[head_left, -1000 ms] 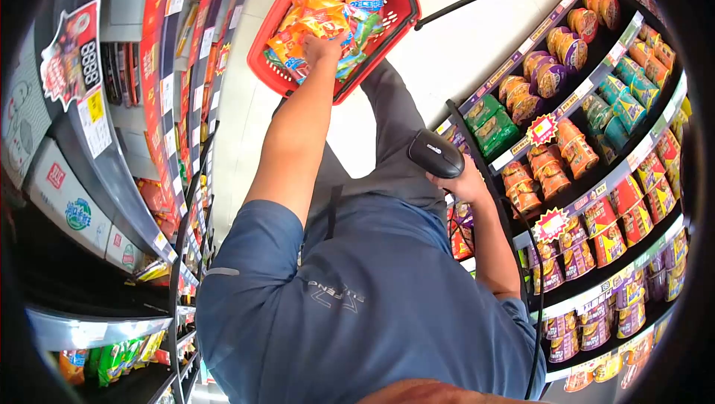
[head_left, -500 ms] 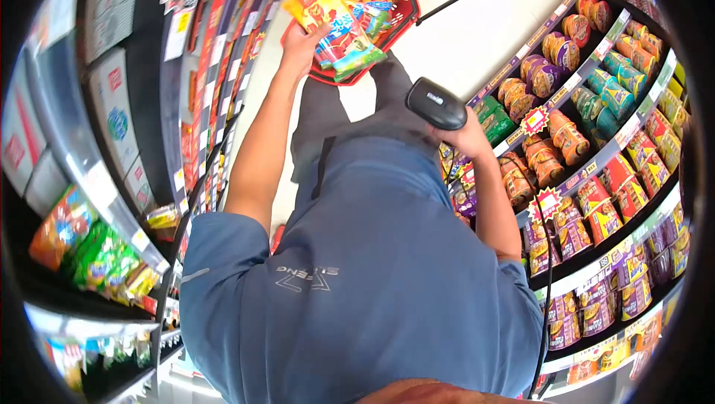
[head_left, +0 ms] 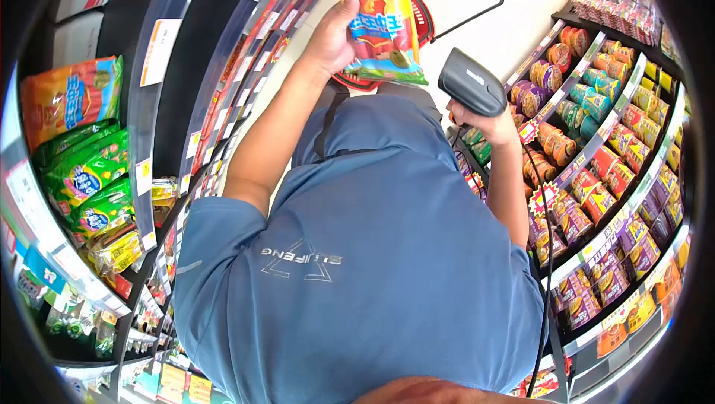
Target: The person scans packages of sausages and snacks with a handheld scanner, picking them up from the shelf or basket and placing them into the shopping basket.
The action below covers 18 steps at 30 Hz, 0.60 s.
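Observation:
My left hand (head_left: 335, 40) grips the edge of a bright orange, yellow and blue snack bag (head_left: 381, 28), which is held up in front of my body. The bag's upper end runs out of the frame. Behind it sits a red shopping basket (head_left: 423, 20), and little more than its rim shows. On the other side, my right hand (head_left: 488, 119) is wrapped round a black handheld barcode scanner (head_left: 473, 82), its head tilted toward the bag but apart from it. My fingers on the scanner's handle are partly hidden.
Shelves on the left hold an orange-red bag (head_left: 71, 102) and several green bags (head_left: 88, 177). Stepped shelves on the right carry rows of cup and tub packs (head_left: 596, 199). A black cable (head_left: 550, 255) runs down beside my right arm. The basket's black handle (head_left: 477, 13) sticks out over the pale floor.
My left hand has lifted the snack bag up and to the right, away from the basket. The scanner has moved slightly right and turned. My view has shifted toward the shelves.

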Motion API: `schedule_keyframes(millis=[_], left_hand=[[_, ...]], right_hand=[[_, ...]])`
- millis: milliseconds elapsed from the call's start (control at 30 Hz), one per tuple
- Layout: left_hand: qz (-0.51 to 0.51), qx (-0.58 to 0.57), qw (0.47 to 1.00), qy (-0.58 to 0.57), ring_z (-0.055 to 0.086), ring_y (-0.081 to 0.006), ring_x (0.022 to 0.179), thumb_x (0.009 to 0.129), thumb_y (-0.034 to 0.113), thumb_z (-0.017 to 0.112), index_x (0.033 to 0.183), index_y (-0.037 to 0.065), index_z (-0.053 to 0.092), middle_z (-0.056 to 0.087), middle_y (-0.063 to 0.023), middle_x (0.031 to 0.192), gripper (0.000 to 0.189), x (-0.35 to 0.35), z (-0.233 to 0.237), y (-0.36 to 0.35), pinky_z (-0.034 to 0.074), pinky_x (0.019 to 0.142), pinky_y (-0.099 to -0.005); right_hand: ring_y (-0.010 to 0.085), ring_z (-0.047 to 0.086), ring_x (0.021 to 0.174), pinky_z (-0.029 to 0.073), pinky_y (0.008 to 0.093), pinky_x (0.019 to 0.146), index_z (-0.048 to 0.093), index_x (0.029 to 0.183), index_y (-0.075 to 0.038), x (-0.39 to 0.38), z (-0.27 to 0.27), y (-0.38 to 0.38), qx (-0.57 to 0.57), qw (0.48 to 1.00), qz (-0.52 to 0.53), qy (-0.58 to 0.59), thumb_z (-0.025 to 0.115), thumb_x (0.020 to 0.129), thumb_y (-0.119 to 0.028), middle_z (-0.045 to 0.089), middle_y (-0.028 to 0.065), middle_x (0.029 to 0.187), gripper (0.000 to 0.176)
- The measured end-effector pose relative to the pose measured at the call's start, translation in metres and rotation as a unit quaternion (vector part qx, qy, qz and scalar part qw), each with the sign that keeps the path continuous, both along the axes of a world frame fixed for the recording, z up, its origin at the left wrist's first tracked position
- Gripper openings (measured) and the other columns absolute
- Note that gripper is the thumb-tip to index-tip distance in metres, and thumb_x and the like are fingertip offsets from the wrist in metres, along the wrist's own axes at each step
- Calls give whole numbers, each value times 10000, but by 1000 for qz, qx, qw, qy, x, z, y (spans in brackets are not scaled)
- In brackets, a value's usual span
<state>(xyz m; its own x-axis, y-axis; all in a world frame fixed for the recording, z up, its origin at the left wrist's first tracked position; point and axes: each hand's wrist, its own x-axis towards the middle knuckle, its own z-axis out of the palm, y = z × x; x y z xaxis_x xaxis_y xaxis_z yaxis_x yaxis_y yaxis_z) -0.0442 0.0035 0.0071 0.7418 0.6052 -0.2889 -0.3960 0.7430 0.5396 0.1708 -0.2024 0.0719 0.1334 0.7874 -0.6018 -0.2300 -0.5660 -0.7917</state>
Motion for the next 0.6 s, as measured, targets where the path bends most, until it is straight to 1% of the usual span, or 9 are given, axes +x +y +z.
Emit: schedule_keyframes(millis=[33,67,100,133,167,200,300,433,600], left_hand=[[24,33,999,-9,590,-227,1177,956,524,496,1371,22,450,594,-112,1279,653,0,14,-1,478,1013,-401],[29,-6,999,-22,615,-215,1104,966,509,497,1314,37,485,620,-100,1199,586,-5,23,0,502,950,-386],[32,-47,998,-33,640,-204,1032,977,494,498,1256,52,520,647,-87,1119,523,-10,29,1,526,886,-371],[-68,-45,974,-213,628,-185,913,977,461,513,1161,76,528,632,-61,986,427,-11,10,10,516,799,-343],[-167,-44,908,-381,617,-165,794,977,428,528,1066,99,536,616,-35,853,341,-8,12,20,505,711,-315],[-180,-67,889,-414,515,-135,635,949,363,573,923,133,484,503,4,690,248,-7,16,14,436,608,-275],[-246,-83,785,-562,527,-129,662,937,359,598,923,115,478,508,10,693,273,3,31,17,455,631,-279],[-249,-21,768,-590,520,-133,670,938,361,597,899,137,486,505,20,699,253,2,53,21,452,662,-286],[-166,42,845,-507,482,-127,831,936,377,591,846,189,514,488,25,849,222,-13,59,18,382,790,-278]], right_hand=[[149,641,911,516,310,831,576,1222,-1,-10,8,0,32,999,-4,-5,785,683,23,682,72,1043,579],[142,592,622,491,290,601,611,1075,41,-27,23,5,77,997,-11,-26,741,709,-16,662,97,789,393],[155,624,674,511,297,625,615,1089,29,-34,33,5,89,996,1,-4,742,714,-13,669,102,825,398],[163,645,728,526,303,663,612,1110,22,-41,38,-1,101,995,10,-5,746,726,-15,677,100,857,409],[170,665,782,542,309,701,608,1132,14,-45,41,-6,113,993,18,-5,750,739,-18,685,98,888,419],[181,679,897,548,323,803,587,1198,1,-47,49,-9,103,990,88,-47,770,746,-18,693,96,993,489],[171,654,998,518,332,888,554,1264,2,-75,86,1,119,984,111,-72,793,699,16,677,91,1112,614],[136,630,974,509,315,873,561,1223,20,-110,115,9,119,986,51,-108,825,677,10,685,91,1079,607],[110,619,911,512,304,819,573,1196,15,-126,129,5,89,988,65,-109,815,698,-3,689,73,1024,554]])
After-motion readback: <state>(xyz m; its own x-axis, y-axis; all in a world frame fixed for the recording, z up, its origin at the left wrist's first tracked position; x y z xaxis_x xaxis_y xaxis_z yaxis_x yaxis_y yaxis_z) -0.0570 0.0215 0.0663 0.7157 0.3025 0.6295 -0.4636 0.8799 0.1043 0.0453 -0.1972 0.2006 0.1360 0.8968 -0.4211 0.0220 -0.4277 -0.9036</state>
